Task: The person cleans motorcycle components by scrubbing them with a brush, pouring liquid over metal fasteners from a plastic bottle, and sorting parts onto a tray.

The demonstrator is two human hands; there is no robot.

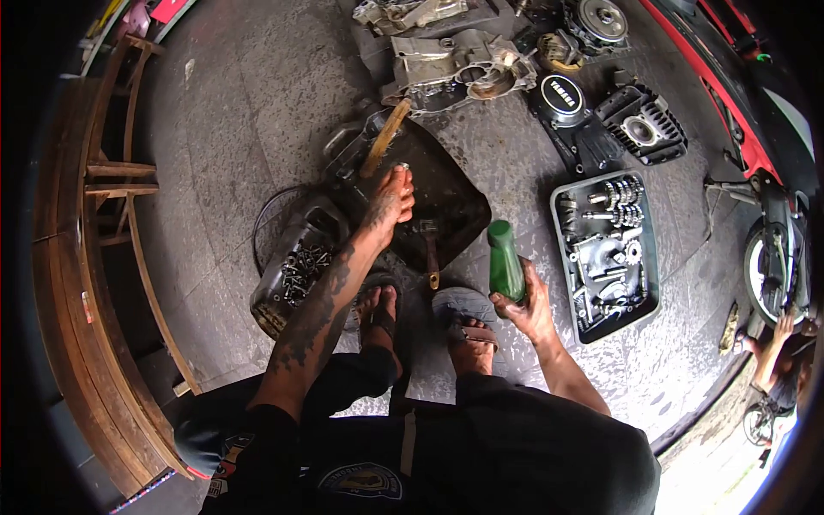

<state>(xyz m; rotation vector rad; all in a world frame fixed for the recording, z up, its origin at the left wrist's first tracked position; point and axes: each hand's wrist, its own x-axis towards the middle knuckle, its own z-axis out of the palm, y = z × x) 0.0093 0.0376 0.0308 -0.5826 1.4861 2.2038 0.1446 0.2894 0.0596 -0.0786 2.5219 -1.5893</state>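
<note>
My right hand (530,302) is wrapped round the lower part of a green bottle (505,262), which stands nearly upright. My left hand (393,202) is closed in a fist above a dark, oily pan (459,193). A small pale bit shows at its fingertips, too small to name. A brush (432,253) with a wooden handle lies at the pan's near edge. Beyond my left hand, a wooden stick or handle (388,136) leans on the pan's far side. Left of the pan, a cut-open jerrycan (319,215) holds many bolts (302,273).
To the right, a black tray (657,257) holds gears and shafts. Engine cases (455,64), a YAMAHA cover (562,96) and a finned cylinder part (644,129) lie at the back. A wooden bench (77,300) borders the left. A motorcycle (772,249) and another person's hand (783,330) are far right.
</note>
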